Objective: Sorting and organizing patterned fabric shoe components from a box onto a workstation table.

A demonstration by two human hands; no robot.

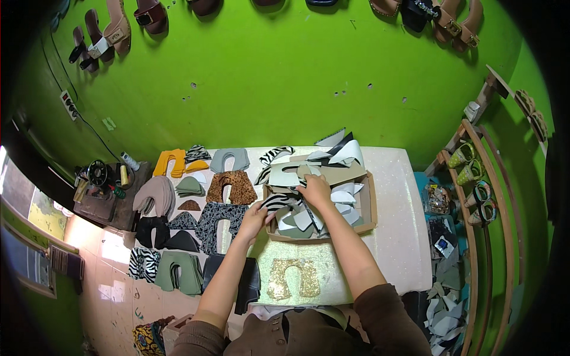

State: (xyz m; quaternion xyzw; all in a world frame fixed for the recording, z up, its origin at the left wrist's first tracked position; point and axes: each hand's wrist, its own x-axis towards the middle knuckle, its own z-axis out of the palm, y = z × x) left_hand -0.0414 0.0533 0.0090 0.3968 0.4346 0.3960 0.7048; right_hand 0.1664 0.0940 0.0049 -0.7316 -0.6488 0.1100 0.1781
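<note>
A cardboard box point(369, 204) full of cut material pieces in white, grey-green, black and zebra print stands on the table in front of me. At its left edge, my left hand point(255, 221) is closed on a zebra-striped piece point(279, 202). My right hand point(315, 191) reaches into the box's middle, fingers bent among the pieces beside a pale flat piece point(285, 176); what its fingertips grip is hidden. Nearer to me lies a gold glittery U-shaped piece point(276, 279). Left of the box are a leopard-print piece point(239, 179) and a black-and-grey patterned stack point(208, 228).
More stacks of U-shaped pieces, orange point(170, 161), pinkish-beige point(153, 193) and green point(178, 276), cover the table's left side. A sewing machine point(98, 178) stands at far left. On the right are a wooden sandal rack point(475, 237) and a heap of scraps point(442, 314).
</note>
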